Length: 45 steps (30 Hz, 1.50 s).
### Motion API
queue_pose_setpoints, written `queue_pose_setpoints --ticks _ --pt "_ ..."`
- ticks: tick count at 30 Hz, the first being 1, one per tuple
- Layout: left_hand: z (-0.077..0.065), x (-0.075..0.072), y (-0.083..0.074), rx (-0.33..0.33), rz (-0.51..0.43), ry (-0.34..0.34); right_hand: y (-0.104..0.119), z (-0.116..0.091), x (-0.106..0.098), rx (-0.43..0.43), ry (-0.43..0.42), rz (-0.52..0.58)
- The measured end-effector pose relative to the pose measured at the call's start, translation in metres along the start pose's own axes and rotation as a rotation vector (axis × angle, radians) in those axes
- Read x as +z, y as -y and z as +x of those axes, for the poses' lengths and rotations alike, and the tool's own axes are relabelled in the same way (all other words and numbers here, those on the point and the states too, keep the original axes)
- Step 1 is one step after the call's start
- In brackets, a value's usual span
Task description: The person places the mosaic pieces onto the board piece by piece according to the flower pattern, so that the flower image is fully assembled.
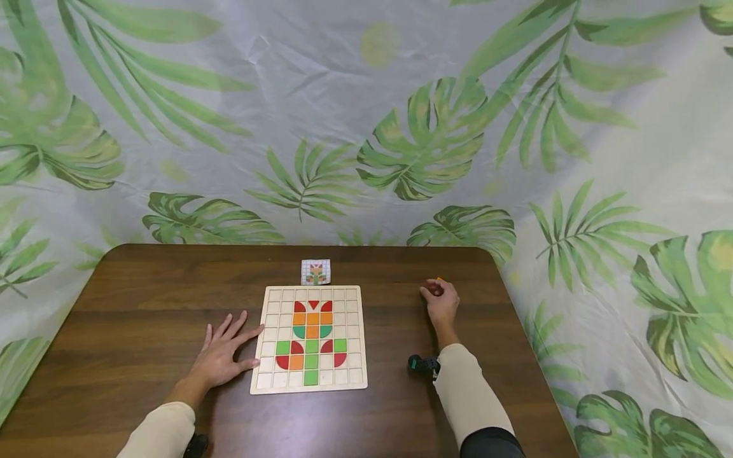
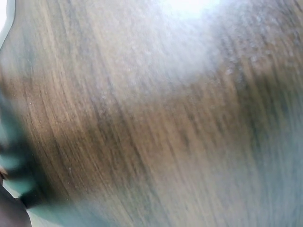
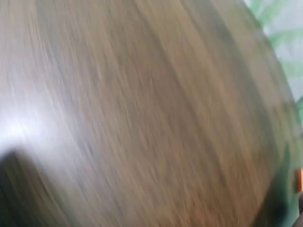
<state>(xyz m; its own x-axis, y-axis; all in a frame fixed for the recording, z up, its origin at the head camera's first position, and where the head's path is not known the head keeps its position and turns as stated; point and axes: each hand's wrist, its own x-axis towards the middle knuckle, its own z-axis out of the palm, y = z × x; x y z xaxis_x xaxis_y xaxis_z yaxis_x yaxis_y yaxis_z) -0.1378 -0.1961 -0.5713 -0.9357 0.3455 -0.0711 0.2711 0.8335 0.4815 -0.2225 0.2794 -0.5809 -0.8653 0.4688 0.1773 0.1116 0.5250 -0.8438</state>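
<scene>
A square wooden grid board (image 1: 352, 318) lies on the table, with red, orange and green tiles forming a flower pattern in its cells. My left hand (image 1: 220, 359) rests at the board's left edge with fingers spread, index finger and thumb touching the rim. Off to the right of the board, my right hand (image 1: 443, 305) has its fingers curled, holding a small orange tile (image 1: 440, 278) that peeks out past them. In the right wrist view only a bit of the orange tile (image 3: 299, 179) shows at the right edge. The left wrist view shows mostly table.
Just behind the board lies a small pattern card (image 1: 316, 271) printed with a similar flower on a grid. The brown wooden table (image 1: 143, 318) has rounded far corners. A leaf-printed curtain (image 1: 321, 95) hangs behind it and along its right side.
</scene>
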Motion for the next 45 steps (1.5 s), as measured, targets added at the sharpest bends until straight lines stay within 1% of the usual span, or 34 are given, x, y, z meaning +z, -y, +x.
queue_pose_setpoints --ticks 2,4,9,15,18,22,24,29,32,36,42,45 --pt "0.0 -0.001 0.0 0.002 0.003 -0.003 -0.005 0.005 -0.005 0.016 -0.014 0.011" --pt "-0.001 -0.002 0.0 0.004 0.006 -0.006 -0.009 0.009 -0.009 0.038 -0.01 0.004" --pt "-0.002 -0.003 0.0 0.005 0.002 -0.001 -0.015 0.02 -0.017 0.103 0.051 -0.069" --pt "-0.001 0.0 0.003 0.013 0.001 -0.011 -0.018 0.031 -0.025 0.127 0.124 -0.177" --pt "-0.001 0.003 0.004 0.014 -0.003 -0.004 -0.018 0.034 -0.028 0.149 0.166 -0.202" --pt "0.0 0.006 0.006 0.011 0.002 0.007 -0.018 0.035 -0.03 0.181 0.189 -0.214" --pt "0.001 0.006 0.005 0.012 0.0 0.003 -0.019 0.035 -0.03 0.181 0.194 -0.231" --pt "0.001 0.005 0.005 0.005 -0.006 0.0 -0.019 0.035 -0.031 0.147 0.225 -0.28" --pt "0.0 0.004 0.005 0.006 0.004 -0.004 -0.019 0.035 -0.033 0.13 0.246 -0.27" --pt "-0.001 0.003 0.004 0.013 0.015 -0.011 -0.017 0.036 -0.034 0.132 0.259 -0.226" --pt "0.001 0.003 0.004 0.012 0.013 -0.009 -0.015 0.033 -0.034 0.152 0.245 -0.213" --pt "-0.001 0.003 0.002 0.006 0.009 -0.013 -0.013 0.028 -0.032 0.163 0.24 -0.212"
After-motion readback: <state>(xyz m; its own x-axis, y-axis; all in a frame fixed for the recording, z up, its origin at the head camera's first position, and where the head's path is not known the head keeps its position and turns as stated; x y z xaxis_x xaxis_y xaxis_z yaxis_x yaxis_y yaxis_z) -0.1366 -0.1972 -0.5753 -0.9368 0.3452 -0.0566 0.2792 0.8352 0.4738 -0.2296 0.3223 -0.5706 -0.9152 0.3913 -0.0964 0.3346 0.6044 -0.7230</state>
